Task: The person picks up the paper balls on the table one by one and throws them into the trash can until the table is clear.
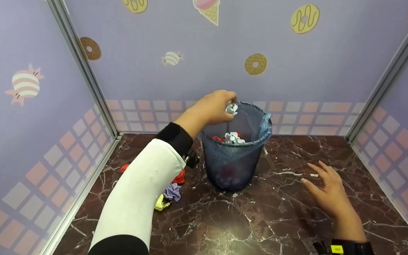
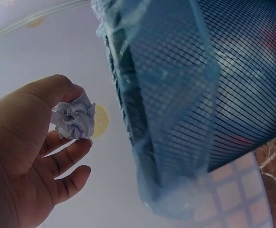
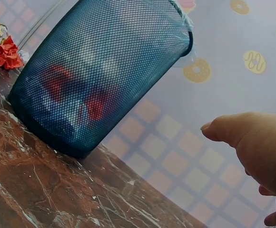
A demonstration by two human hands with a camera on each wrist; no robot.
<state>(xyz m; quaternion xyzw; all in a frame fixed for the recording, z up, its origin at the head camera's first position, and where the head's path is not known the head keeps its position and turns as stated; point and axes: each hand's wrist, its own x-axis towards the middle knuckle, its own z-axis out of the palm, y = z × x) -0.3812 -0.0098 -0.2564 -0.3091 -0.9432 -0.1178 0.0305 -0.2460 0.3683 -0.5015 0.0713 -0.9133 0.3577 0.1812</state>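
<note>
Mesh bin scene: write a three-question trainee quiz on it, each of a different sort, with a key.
1. True or false: the left hand pinches a crumpled paper ball above the mesh bin.
2. Which lines the bin? A) a blue plastic bag B) newspaper C) nothing
3. Fill in: the right hand is spread over the ______ tabletop, holding nothing.

Key: 1 true; 2 A; 3 marble. Loose paper scraps lie left of the bin.

Scraps beside the bin [image 1: 233,148] partly hidden behind the left sleeve [image 1: 140,191], bin contents dim through mesh and liner, right hand [image 3: 259,156] cut off by the wrist view's edge.
</note>
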